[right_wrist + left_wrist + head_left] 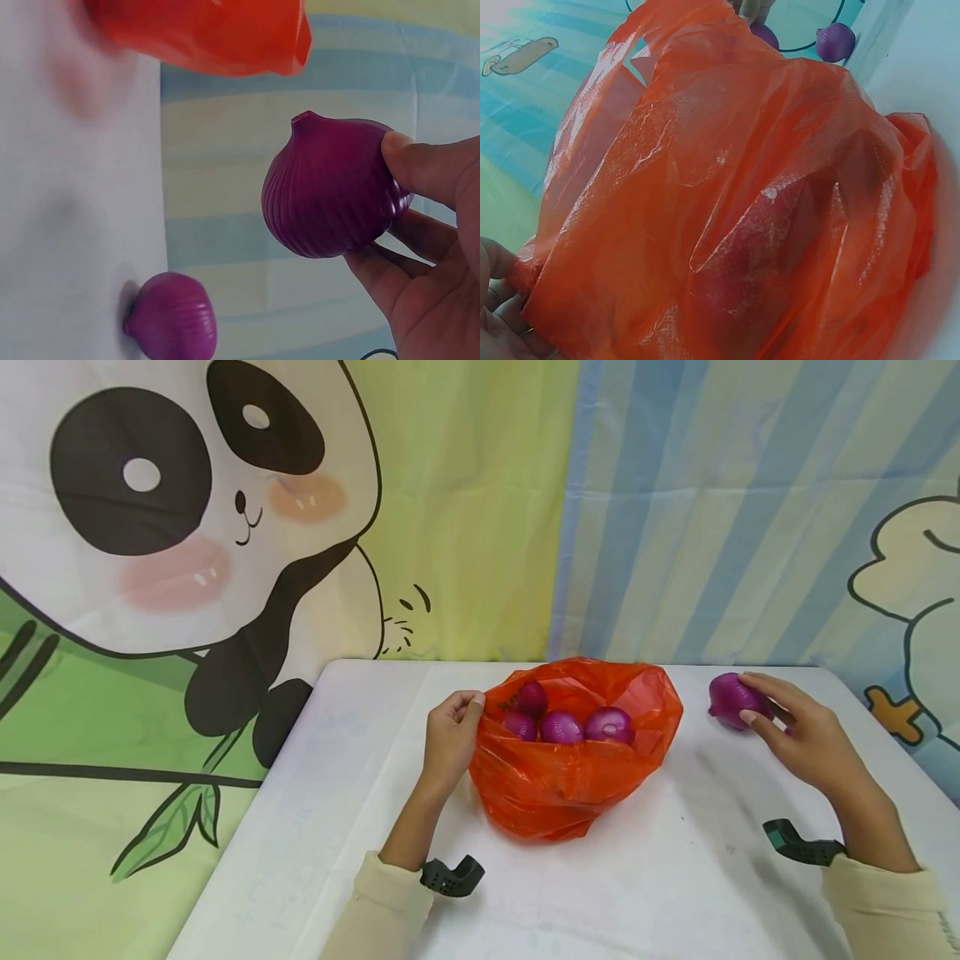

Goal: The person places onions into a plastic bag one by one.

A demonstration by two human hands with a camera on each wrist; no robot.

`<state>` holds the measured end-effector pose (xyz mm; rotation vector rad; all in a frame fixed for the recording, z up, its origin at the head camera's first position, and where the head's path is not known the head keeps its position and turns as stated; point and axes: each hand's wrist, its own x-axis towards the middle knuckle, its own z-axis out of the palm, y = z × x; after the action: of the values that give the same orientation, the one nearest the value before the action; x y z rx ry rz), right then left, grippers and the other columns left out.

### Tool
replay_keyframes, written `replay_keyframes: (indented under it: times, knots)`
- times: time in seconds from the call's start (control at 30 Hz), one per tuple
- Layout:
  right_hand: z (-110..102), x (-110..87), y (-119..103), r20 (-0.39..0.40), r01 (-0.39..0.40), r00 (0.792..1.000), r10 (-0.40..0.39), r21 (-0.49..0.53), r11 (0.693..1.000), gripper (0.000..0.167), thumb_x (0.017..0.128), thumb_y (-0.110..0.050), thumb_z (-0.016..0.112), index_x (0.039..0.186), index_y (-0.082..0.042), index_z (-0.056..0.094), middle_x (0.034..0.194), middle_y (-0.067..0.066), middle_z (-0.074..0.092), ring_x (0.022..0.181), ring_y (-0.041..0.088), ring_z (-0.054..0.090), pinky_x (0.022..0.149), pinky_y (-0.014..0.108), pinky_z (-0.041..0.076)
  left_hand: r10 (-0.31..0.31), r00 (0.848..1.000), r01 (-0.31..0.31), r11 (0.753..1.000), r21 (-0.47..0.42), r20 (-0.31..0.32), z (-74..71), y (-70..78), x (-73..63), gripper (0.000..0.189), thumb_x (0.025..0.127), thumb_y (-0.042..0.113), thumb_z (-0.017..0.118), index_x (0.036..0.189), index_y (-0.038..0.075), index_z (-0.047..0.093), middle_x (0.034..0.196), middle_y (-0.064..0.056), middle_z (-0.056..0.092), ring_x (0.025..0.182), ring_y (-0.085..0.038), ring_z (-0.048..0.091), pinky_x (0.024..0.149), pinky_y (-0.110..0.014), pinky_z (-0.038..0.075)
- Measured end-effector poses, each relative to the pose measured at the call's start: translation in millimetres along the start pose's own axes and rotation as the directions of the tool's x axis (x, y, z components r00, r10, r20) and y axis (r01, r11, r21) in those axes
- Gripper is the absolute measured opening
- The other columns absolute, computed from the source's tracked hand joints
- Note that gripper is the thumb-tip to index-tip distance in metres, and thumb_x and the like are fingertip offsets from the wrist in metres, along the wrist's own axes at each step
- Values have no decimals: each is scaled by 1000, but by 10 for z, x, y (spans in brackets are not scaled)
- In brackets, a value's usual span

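A red plastic bag [570,785] stands on the white table with its mouth spread, and several purple onions [561,727] show inside. My left hand [452,735] pinches the bag's left rim between thumb and fingers; in the left wrist view the fingers [502,262] grip the bunched film. To the right of the bag, my right hand [806,735] holds a purple onion [334,187] between thumb and fingertips, raised off the table. Another onion [171,319] rests on the table, mostly hidden behind the right hand in the head view.
The white table [315,827] ends at a back edge against a printed cloth. A panda picture [240,493] fills the cloth on the left, with stripes on the right. Dark camera mounts [452,877] sit on both wrists.
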<state>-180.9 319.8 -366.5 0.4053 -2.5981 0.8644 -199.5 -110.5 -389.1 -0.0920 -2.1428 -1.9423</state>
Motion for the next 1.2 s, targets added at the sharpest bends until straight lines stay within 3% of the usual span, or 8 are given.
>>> replay_keyframes:
  times: [0.33, 0.6, 0.97, 1.2]
  knots:
    - [6, 88, -130, -15, -7, 1000, 7, 13, 1000, 59, 91, -5, 66, 146, -14, 46, 142, 23, 44, 124, 52, 41, 81, 2, 30, 6, 1000, -6, 1000, -23, 8, -10, 19, -9, 25, 98, 24, 58, 102, 4, 71, 72, -5, 55, 62, -15, 43, 52, -24, 36]
    - [20, 127, -175, -15, -16, 1000, 17, 58, 998, 59, 91, -3, 66, 146, -13, 46, 143, 24, 43, 122, 54, 41, 76, -1, 30, -10, 1000, 9, 999, -37, -5, -29, 28, -20, 26, 103, 27, 47, 113, 10, 64, 64, -5, 46, 60, -18, 42, 51, -24, 37]
    - [86, 208, -237, -27, 10, 1000, -7, 100, 995, 61, 89, 0, 67, 145, -14, 47, 142, 22, 44, 121, 53, 42, 76, 1, 34, -5, 1000, 4, 998, -58, -9, -37, 10, -5, 23, 101, 21, 51, 108, 4, 65, 90, -8, 69, 80, -20, 58, 69, -25, 51]
    - [96, 283, -341, -41, 29, 999, -25, 109, 994, 59, 90, -3, 67, 145, -18, 49, 142, 18, 46, 123, 46, 44, 79, 3, 35, 5, 1000, -4, 997, -73, 3, -32, 0, 6, 24, 101, 22, 53, 107, 3, 66, 87, -10, 67, 76, -20, 56, 65, -23, 50]
